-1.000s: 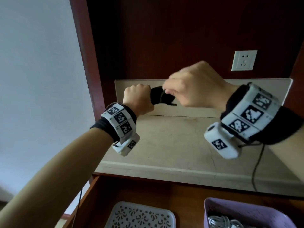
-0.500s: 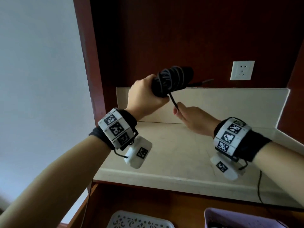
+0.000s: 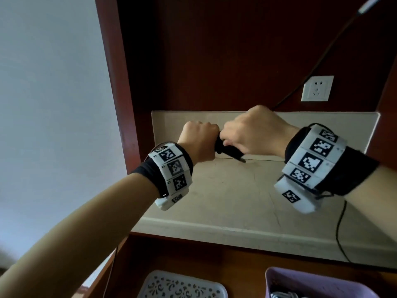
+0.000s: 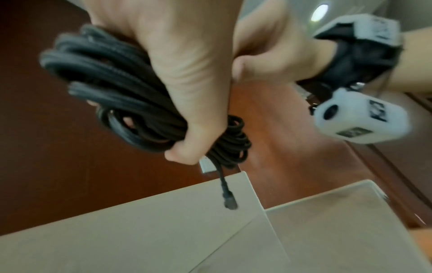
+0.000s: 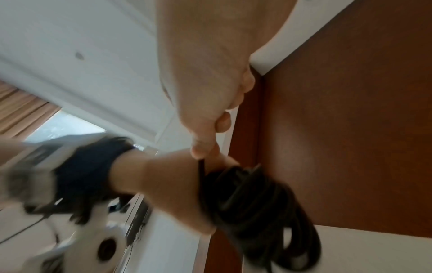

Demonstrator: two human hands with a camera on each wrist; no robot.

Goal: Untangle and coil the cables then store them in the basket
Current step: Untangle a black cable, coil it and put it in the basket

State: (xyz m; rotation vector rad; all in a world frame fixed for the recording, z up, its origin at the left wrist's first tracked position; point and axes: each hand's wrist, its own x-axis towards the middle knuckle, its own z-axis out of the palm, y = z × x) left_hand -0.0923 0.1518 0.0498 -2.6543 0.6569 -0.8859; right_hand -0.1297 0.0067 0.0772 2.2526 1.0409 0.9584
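Two hands meet in the air above a pale counter (image 3: 247, 201), and between them is one black cable (image 4: 110, 77) wound into a bundle of several loops. The left hand (image 3: 198, 143) is curled in a fist round the middle of the bundle, with loops sticking out on both sides of the fingers. The right hand (image 3: 255, 132) pinches a strand of the same cable between thumb and fingertips, just beside the left fist. One short tail with a plug (image 4: 230, 202) hangs free below the bundle. Each wrist carries one band of black-and-white square markers; no words on them can be read. One white wall socket (image 3: 317, 88) sits on the dark wood back panel, well apart from the hands. The counter's front edge runs across below the forearms, and much of its surface under the hands is bare. Lower down stand one purple basket (image 3: 300, 280), with something white inside, and one white patterned tray (image 3: 182, 284).
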